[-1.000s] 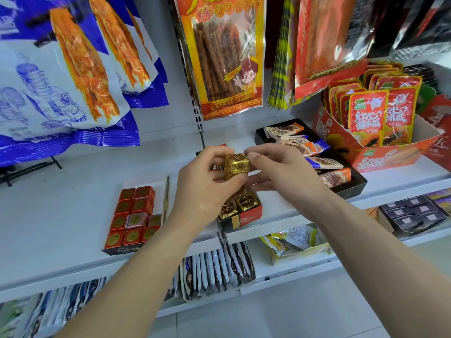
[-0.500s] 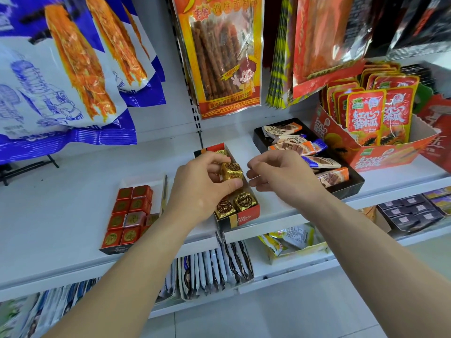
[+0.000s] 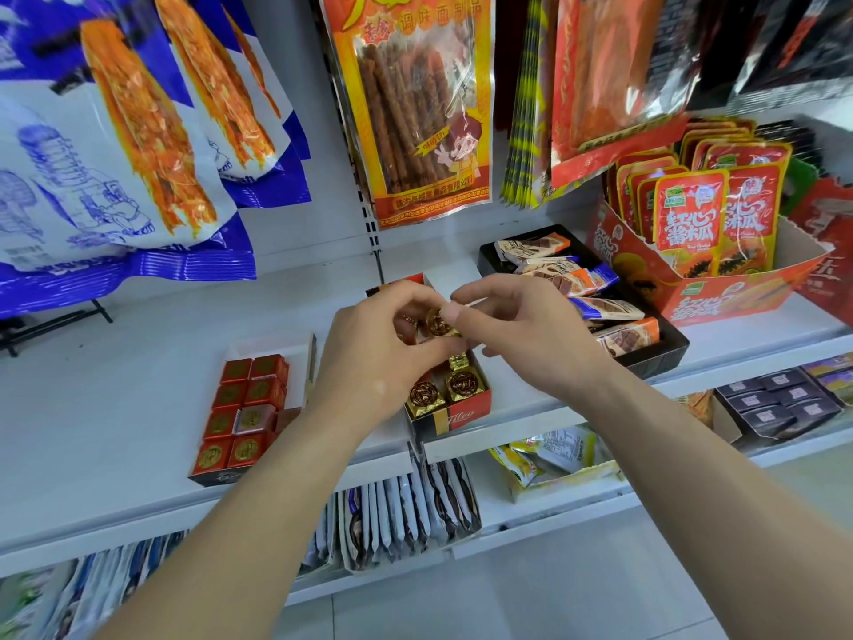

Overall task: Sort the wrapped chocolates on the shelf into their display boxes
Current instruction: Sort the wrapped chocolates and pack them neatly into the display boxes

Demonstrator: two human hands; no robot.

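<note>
A gold-wrapped chocolate (image 3: 437,323) is pinched between the fingertips of my left hand (image 3: 378,358) and my right hand (image 3: 521,330), just above the red and black display box (image 3: 461,415). Three gold chocolates (image 3: 464,384) lie in the near end of that box; my hands hide its far part. To the left, a dark-edged box (image 3: 221,475) holds several red-wrapped chocolates (image 3: 244,399) in rows.
A black tray (image 3: 664,353) of wrapped bars lies right of my hands, with an orange carton (image 3: 720,293) of red packets behind it. Snack bags (image 3: 411,108) hang above the white shelf (image 3: 115,362). Lower shelves hold more packets (image 3: 406,515).
My left hand lowered the gold chocolate toward the box, then both hands closed on it again over the middle of the box. My right hand moved back in to the chocolate.
</note>
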